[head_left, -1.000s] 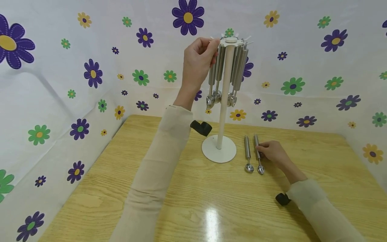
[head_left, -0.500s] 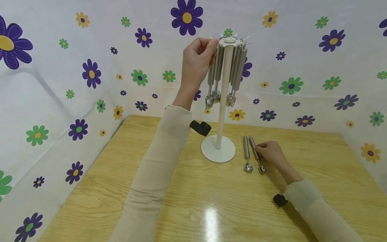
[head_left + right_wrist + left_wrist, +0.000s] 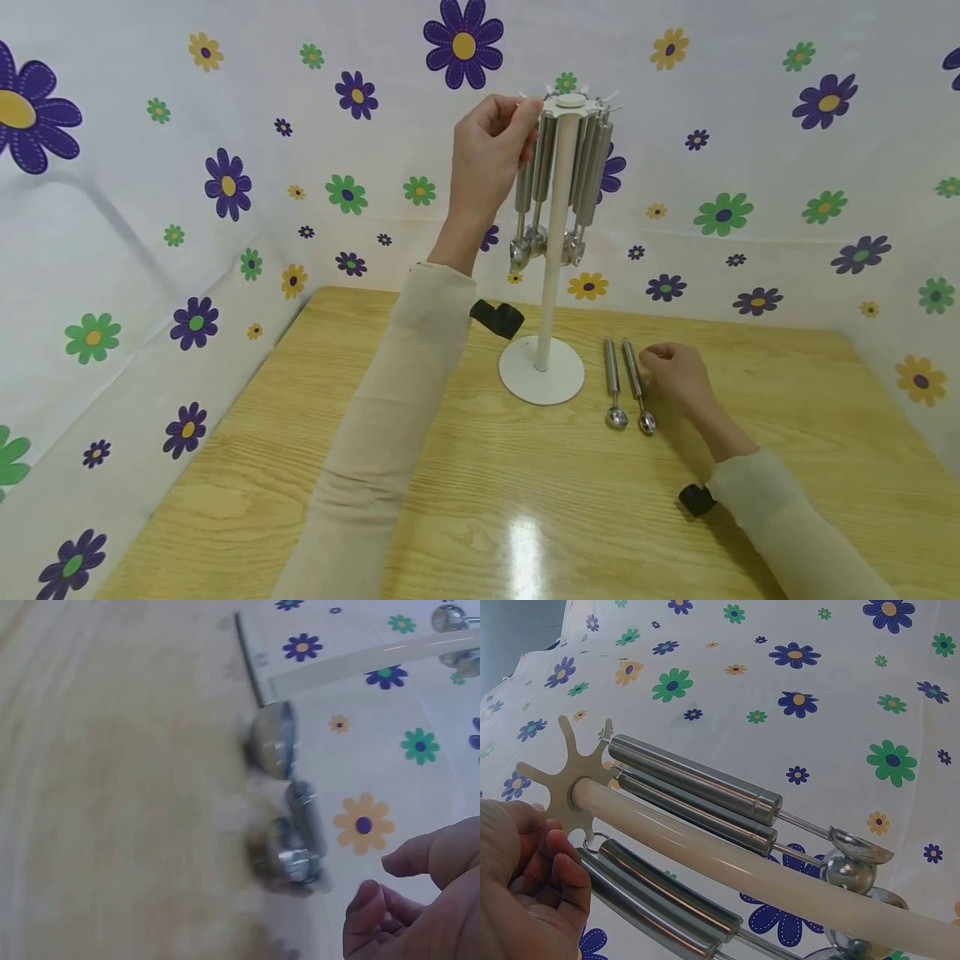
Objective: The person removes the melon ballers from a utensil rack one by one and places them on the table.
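one scoop [image 3: 637,387] now released

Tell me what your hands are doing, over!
Left hand pinching the rack's top disc. Right hand beside two scoops on the table, holding nothing. Nothing in the way.

2 scoops [image 3: 627,385] on the table [image 3: 225,467] — right of the stand [image 3: 551,250], left of the right hand [image 3: 675,377].
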Demonstrator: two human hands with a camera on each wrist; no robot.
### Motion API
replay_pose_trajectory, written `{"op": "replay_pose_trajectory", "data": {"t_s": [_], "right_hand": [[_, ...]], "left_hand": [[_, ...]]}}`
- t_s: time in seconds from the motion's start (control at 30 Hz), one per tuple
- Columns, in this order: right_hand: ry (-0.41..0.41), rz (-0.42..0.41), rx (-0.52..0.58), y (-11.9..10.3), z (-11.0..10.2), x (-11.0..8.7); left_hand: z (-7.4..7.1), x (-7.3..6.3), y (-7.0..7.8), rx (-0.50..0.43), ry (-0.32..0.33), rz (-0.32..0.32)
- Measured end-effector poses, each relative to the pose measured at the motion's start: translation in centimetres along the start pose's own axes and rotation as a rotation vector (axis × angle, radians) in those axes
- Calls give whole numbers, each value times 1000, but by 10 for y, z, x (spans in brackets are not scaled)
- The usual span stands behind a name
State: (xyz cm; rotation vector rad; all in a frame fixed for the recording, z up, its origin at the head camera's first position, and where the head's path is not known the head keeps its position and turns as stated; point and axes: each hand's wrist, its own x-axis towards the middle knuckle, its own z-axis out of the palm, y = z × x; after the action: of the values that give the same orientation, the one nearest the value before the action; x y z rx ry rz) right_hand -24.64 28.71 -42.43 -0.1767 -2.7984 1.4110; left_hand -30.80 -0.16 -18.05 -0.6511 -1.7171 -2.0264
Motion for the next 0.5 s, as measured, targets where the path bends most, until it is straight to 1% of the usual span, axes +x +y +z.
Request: {"op": "replay_pose_trajectory", "data": {"t_s": [0.07, 0.13, 0.3, 0.43, 0.5], "right_hand": [[3, -28, 42, -7, -4, 1], [-2, -66, 113, -19, -9, 3], [14, -193, 227, -63, -22, 1], [58, -293, 254, -103, -31, -4], [77, -329, 255, -123, -36, -6]], "left_hand": [[0, 0, 0, 3, 2, -1], [0, 0, 0, 1, 5, -2], [1, 0, 1, -10, 0, -3], [1, 0, 1, -6, 1, -4], [2, -1, 0, -3, 0, -4]]}}
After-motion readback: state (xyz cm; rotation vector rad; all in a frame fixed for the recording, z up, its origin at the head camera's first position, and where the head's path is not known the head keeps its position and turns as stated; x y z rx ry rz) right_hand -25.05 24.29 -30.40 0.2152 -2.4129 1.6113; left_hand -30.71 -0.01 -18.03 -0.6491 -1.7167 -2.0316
